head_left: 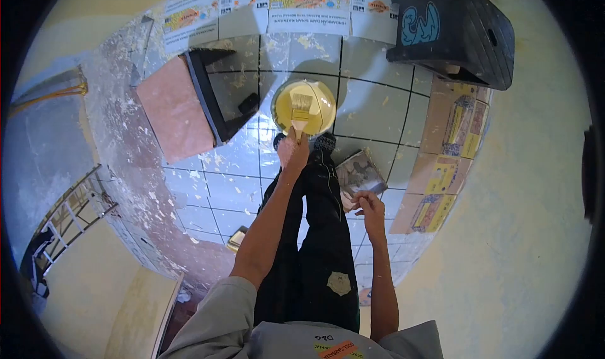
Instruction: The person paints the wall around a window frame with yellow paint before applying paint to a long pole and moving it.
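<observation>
My left hand (294, 151) is wrapped round the handle of a flat paintbrush (301, 110). The bristles, pale with paint, point away from me over a round bucket (328, 127) of yellow paint. Lower right, my right hand (370, 209) hangs with loosely bent fingers and nothing visible in them. In this view its fingertips are close to a square, dark-patterned piece (361, 175) lying on the floor by my right leg. My feet are just on the near side of the bucket.
A pink-topped stool (176, 110) lies left of the bucket and a black plastic stool (466, 34) stands upper right. Flattened cartons (441, 157) line the wall edges. Paint flecks dot the tiled floor (372, 113). A metal ladder-like frame (72, 211) is at far left.
</observation>
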`<move>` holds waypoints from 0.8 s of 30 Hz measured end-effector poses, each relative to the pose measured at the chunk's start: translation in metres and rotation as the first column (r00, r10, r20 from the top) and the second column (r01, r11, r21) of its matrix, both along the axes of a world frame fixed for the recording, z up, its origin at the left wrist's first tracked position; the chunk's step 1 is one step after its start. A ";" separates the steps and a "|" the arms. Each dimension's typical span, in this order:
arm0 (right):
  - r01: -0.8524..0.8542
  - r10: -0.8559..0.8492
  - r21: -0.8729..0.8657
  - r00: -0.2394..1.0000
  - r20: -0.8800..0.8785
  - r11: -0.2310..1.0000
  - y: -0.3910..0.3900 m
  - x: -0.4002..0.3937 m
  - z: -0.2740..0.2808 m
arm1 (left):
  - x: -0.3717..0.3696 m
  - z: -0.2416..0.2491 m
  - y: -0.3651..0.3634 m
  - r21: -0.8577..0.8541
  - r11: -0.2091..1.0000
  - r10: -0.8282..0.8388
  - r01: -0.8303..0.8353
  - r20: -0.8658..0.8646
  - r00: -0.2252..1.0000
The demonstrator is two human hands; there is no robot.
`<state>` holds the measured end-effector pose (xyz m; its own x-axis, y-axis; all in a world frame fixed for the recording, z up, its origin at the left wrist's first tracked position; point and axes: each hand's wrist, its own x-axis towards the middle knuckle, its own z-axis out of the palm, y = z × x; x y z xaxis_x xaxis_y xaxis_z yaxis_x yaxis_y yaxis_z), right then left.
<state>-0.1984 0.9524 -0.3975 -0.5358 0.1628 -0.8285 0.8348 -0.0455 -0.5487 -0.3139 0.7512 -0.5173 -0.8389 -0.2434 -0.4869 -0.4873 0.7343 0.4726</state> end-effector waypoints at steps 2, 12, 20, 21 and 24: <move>0.000 0.000 -0.001 1.000 -0.014 1.000 0.001 -0.002 0.001 | -0.022 -0.004 -0.007 -0.042 0.999 -0.035 0.034 -0.019 0.999; 0.069 -0.067 0.122 0.998 -0.022 0.990 0.007 0.039 -0.004 | -0.218 0.023 -0.010 -0.046 0.983 -0.181 0.177 -0.116 0.977; 0.111 -0.113 0.217 0.994 -0.002 0.970 -0.060 0.096 0.011 | -0.120 -0.015 -0.073 0.068 0.927 -0.363 0.370 -0.096 0.927; 0.109 -0.108 0.222 0.994 -0.013 0.969 -0.073 0.105 0.020 | -0.098 0.026 -0.080 0.234 0.912 -0.373 0.336 0.134 0.918; 0.131 -0.147 0.265 0.988 0.040 0.955 -0.112 0.140 0.028 | 0.000 0.058 -0.130 0.422 0.761 -0.595 0.493 0.154 0.789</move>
<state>-0.0586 0.8407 -0.3700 -0.4442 0.4467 -0.7766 0.8614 -0.0256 -0.5073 -0.3139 0.6210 -0.4595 -0.6024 0.4391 -0.6665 -0.1965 0.7278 0.6570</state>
